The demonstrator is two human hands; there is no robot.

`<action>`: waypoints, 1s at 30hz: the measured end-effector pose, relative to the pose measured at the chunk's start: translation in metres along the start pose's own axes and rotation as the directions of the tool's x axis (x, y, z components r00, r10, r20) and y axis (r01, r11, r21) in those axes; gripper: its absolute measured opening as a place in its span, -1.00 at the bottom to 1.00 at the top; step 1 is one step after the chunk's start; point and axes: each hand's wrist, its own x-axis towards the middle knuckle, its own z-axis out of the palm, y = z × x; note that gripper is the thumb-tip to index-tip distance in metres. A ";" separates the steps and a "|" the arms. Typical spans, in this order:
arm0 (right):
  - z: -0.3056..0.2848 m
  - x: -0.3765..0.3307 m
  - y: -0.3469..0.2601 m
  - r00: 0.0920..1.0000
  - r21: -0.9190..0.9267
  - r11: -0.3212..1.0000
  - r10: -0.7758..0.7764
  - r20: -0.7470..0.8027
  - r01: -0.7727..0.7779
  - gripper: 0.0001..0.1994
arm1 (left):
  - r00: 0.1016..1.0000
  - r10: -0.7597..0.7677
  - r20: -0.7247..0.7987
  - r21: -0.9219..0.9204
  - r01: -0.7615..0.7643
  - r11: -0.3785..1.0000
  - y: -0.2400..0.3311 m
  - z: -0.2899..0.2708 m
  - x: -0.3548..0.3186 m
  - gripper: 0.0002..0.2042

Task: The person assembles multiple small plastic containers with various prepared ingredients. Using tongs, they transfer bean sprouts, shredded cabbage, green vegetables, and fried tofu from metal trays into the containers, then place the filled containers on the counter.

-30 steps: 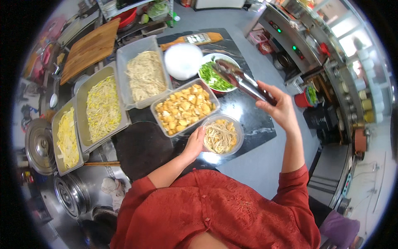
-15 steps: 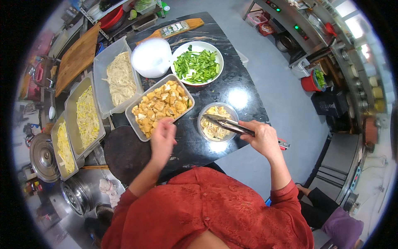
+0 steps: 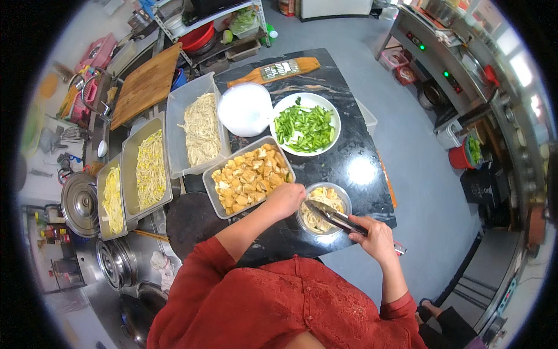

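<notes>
Dark countertop (image 3: 375, 202), right grip (image 3: 373, 235) clasping tongs (image 3: 331, 215) slanting leftward into tub (image 3: 349, 202), left grip (image 3: 286, 200) unclear

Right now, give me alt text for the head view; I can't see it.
The right-hand grip holds metal tongs at the food in a round clear container, the left-hand grip at its left side. Nearby on the dark counter are a tray of golden chunks and a white bowl of chopped greens.

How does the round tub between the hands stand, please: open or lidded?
Open: food shows inside the round tub and no lid covers it.
</notes>
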 end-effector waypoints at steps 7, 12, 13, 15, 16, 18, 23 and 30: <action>0.001 0.004 0.001 0.999 0.000 0.999 -0.049 0.012 0.049 -0.53 | 0.830 0.426 -0.361 0.388 -0.282 0.877 0.027 -0.026 -0.028 -0.87; -0.004 0.002 -0.009 0.997 -0.030 0.997 -0.067 0.026 0.068 -0.46 | 0.520 0.112 -0.847 0.373 0.429 0.823 -0.078 -0.158 0.044 -0.45; -0.005 0.002 -0.011 0.997 -0.039 0.997 -0.070 0.025 0.071 -0.46 | 0.534 -0.056 -0.844 0.272 0.515 0.813 -0.100 -0.178 0.054 -0.42; -0.007 0.001 -0.014 0.997 -0.054 0.996 -0.070 0.021 0.071 -0.45 | 0.699 -0.278 -0.659 0.279 0.569 0.773 -0.134 -0.202 0.068 -0.53; -0.007 0.000 -0.016 0.998 -0.060 0.996 -0.066 0.020 0.067 -0.45 | 0.709 -0.253 -0.659 0.299 0.555 0.776 -0.142 -0.202 0.074 -0.58; -0.011 -0.001 -0.019 0.997 -0.066 0.995 -0.073 0.010 0.074 -0.45 | 0.751 -0.271 -0.602 0.303 0.529 0.792 -0.147 -0.204 0.080 -0.67; -0.033 -0.010 -0.029 0.997 -0.052 0.996 -0.069 0.033 0.070 -0.42 | 0.569 -0.018 -0.822 0.272 0.421 0.865 -0.134 -0.208 0.073 -0.77; -0.047 0.002 -0.080 0.976 0.130 0.978 -0.179 0.125 0.163 -0.38 | 0.468 -0.128 -0.874 -0.304 -0.324 0.896 -0.169 -0.275 -0.033 -0.57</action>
